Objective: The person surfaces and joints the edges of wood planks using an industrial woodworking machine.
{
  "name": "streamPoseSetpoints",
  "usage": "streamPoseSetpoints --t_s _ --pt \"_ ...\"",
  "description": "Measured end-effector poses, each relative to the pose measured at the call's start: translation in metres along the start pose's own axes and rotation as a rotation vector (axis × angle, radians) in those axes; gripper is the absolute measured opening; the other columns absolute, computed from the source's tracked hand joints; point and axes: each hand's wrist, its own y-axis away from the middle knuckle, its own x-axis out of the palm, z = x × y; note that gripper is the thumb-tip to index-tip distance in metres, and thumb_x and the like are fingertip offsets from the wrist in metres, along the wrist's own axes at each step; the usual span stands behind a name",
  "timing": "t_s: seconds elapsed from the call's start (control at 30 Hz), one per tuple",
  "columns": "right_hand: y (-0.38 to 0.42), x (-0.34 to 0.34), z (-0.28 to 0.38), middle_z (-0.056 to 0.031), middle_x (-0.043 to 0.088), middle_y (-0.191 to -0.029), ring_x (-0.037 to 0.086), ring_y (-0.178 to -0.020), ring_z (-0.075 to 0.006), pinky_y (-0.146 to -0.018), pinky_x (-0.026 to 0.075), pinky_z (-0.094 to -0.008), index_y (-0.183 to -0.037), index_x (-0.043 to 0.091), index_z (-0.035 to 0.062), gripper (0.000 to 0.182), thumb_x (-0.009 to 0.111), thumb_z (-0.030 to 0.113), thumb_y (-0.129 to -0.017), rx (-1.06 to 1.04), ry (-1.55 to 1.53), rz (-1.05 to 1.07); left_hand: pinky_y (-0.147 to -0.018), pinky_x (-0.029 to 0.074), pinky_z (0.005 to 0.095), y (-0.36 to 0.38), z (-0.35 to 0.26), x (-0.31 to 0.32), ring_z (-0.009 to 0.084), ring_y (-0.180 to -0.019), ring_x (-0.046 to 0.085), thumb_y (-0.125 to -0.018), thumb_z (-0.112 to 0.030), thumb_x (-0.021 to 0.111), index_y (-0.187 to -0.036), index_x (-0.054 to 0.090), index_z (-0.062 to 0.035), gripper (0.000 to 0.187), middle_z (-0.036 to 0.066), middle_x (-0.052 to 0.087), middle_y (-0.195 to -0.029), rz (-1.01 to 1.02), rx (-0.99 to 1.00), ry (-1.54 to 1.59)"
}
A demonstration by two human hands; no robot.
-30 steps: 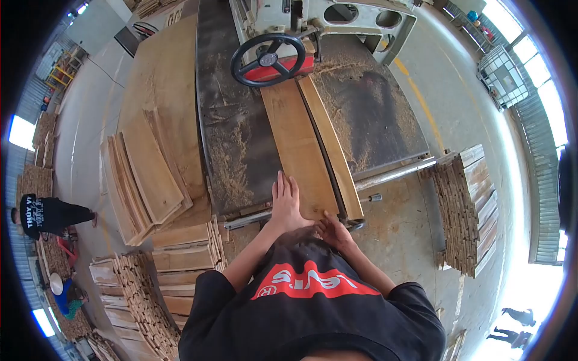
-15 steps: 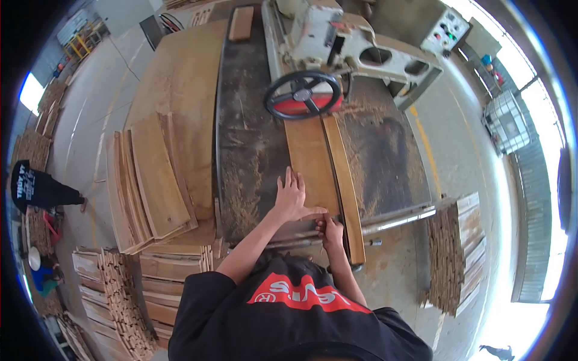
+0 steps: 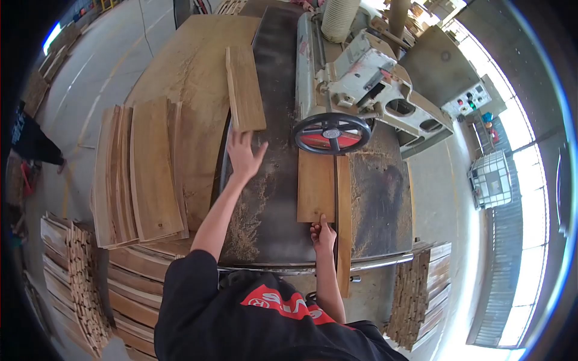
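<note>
On the dark machine table (image 3: 274,198), a flat wooden board (image 3: 315,186) runs under the black handwheel (image 3: 332,133) of a saw-like machine (image 3: 361,78). My right hand (image 3: 324,234) pinches the board's near end, thumb on top and fingers curled below the edge. A long wooden strip (image 3: 343,210) lies along the board's right side. Further left, my left hand (image 3: 244,157) reaches forward with thumb and fingers apart. Its fingertips are right at the near end of another board (image 3: 247,90), which lies across the table's left edge.
Several boards (image 3: 153,168) are stacked on a plywood surface (image 3: 186,60) at left. More timber stacks stand on the floor at lower left (image 3: 81,283) and right (image 3: 415,295). Sawdust covers parts of the table. A person (image 3: 30,138) stands at far left.
My left hand has left the board before me and moved left and forward to another board. My right hand has pushed its board further under the machine. The camera view has shifted.
</note>
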Motion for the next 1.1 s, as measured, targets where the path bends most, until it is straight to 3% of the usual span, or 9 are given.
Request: streamPoseSetpoints --t_s 0.13,0.23,0.37,0.47,0.7,0.8,0.9,0.93,1.1 --pt "-0.028 0.014 0.009 -0.0025 0.065 -0.070 0.066 -0.059 -0.0163 -0.045 0.048 -0.0243 -0.087 0.064 0.0051 0.037 0.077 0.038 -0.100 -0.023 -0.026 0.052 -0.125 0.015 0.0693 -0.068 -0.009 -0.001 0.0579 -0.159 -0.005 -0.061 -0.081 0.087 -0.163 0.024 0.0082 0.149 0.048 0.001 -0.165 0.188 -0.506 -0.101" --pt "-0.044 0.031 0.012 -0.0043 0.067 -0.071 0.070 -0.062 -0.0185 -0.045 0.050 -0.0256 -0.090 0.063 0.0045 0.036 0.075 0.037 -0.102 -0.050 -0.032 0.040 -0.128 0.014 0.0643 -0.078 -0.035 0.003 0.0561 -0.159 -0.005 -0.068 -0.069 0.090 -0.163 0.023 0.0079 0.139 0.046 -0.001 -0.167 0.291 -0.692 -0.057" --pt "-0.048 0.052 0.022 -0.0091 0.073 -0.082 0.075 -0.070 -0.0214 -0.055 0.057 -0.0285 -0.097 0.067 0.0013 0.034 0.068 0.034 -0.106 -0.154 0.012 0.077 -0.124 0.029 0.0633 -0.061 -0.009 0.060 0.0523 -0.157 0.016 -0.060 -0.062 0.097 -0.166 0.023 -0.0004 0.143 0.038 0.014 -0.168 0.076 -0.681 -0.157" --pt "-0.034 0.051 0.012 -0.0118 0.075 -0.089 0.076 -0.076 -0.0219 -0.065 0.060 -0.0297 -0.102 0.069 -0.0006 0.031 0.064 0.029 -0.108 -0.247 0.006 0.175 -0.123 0.031 0.0614 -0.049 -0.027 0.025 0.0496 -0.155 0.023 -0.060 -0.052 0.099 -0.165 0.025 -0.0023 0.138 0.034 0.019 -0.168 0.137 -0.798 -0.143" --pt "0.025 0.007 -0.052 -0.0098 0.077 -0.096 0.074 -0.083 -0.0166 -0.074 0.060 -0.0299 -0.114 0.070 -0.0028 0.021 0.067 0.017 -0.106 -0.515 0.284 0.393 -0.121 0.037 0.0531 0.097 -0.063 -0.105 0.0441 -0.148 0.037 -0.061 -0.034 0.094 -0.158 0.036 0.0056 0.120 0.030 0.034 -0.160 0.257 -0.652 0.050" --pt "0.059 -0.010 -0.060 -0.0073 0.077 -0.097 0.072 -0.084 -0.0127 -0.075 0.058 -0.0285 -0.120 0.071 -0.0013 0.023 0.071 0.013 -0.102 -0.526 0.444 0.504 -0.118 0.045 0.0464 0.177 -0.044 -0.118 0.0391 -0.139 0.052 -0.072 -0.031 0.085 -0.156 0.041 0.0070 0.102 0.028 0.047 -0.154 0.119 -0.441 0.572" --pt "0.088 -0.021 -0.072 -0.0070 0.078 -0.097 0.071 -0.081 -0.0105 -0.074 0.056 -0.0274 -0.126 0.070 0.0005 0.028 0.073 0.009 -0.100 -0.469 0.498 0.637 -0.106 0.056 0.0406 0.220 -0.057 -0.157 0.0348 -0.131 0.062 -0.088 -0.038 0.067 -0.158 0.038 0.0072 0.089 0.025 0.055 -0.149 0.348 -0.641 1.634" --pt "0.100 -0.022 -0.071 -0.0065 0.077 -0.098 0.070 -0.081 -0.0103 -0.074 0.056 -0.0272 -0.128 0.069 0.0012 0.029 0.073 0.008 -0.099 -0.458 0.463 0.677 -0.109 0.053 0.0458 0.228 -0.058 -0.166 0.0371 -0.133 0.060 -0.090 -0.040 0.054 -0.161 0.035 0.0061 0.087 0.027 0.053 -0.151 0.514 -0.781 2.076" --pt "0.134 -0.042 -0.075 -0.0060 0.078 -0.102 0.071 -0.089 -0.0097 -0.076 0.055 -0.0259 -0.133 0.066 0.0021 0.034 0.073 0.008 -0.099 -0.524 0.457 0.726 -0.112 0.044 0.0573 0.266 -0.090 -0.164 0.0377 -0.142 0.047 -0.093 -0.070 0.055 -0.165 0.029 -0.0018 0.102 0.028 0.033 -0.164 0.400 -0.910 2.521"
